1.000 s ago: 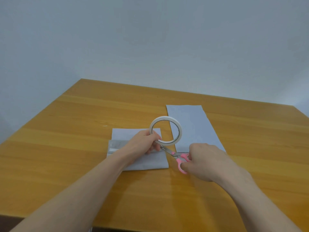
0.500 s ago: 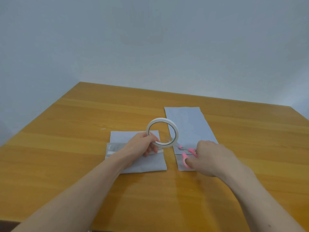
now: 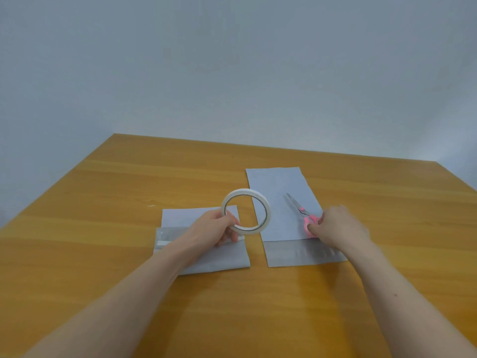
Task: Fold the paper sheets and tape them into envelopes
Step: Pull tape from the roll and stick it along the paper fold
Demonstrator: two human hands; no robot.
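Note:
A folded grey paper sheet [image 3: 204, 257] lies on the wooden table [image 3: 103, 254] with a strip of tape across its fold. My left hand [image 3: 216, 227] rests on it and holds a white tape roll [image 3: 246, 211] upright above its right edge. To the right lies a longer grey sheet [image 3: 278, 202], its near end folded up. Pink-handled scissors [image 3: 300, 213] lie on that sheet, blades together and pointing away. My right hand [image 3: 338, 227] grips their handles at the sheet's right edge.
The table runs to a back edge below a plain grey-blue wall [image 3: 232, 73]. Bare wood lies to the left, behind the sheets and in front of them, where my forearms cross.
My right hand has carried the scissors from the gap beside the tape roll rightward onto the long sheet. The tape roll stays in my left hand.

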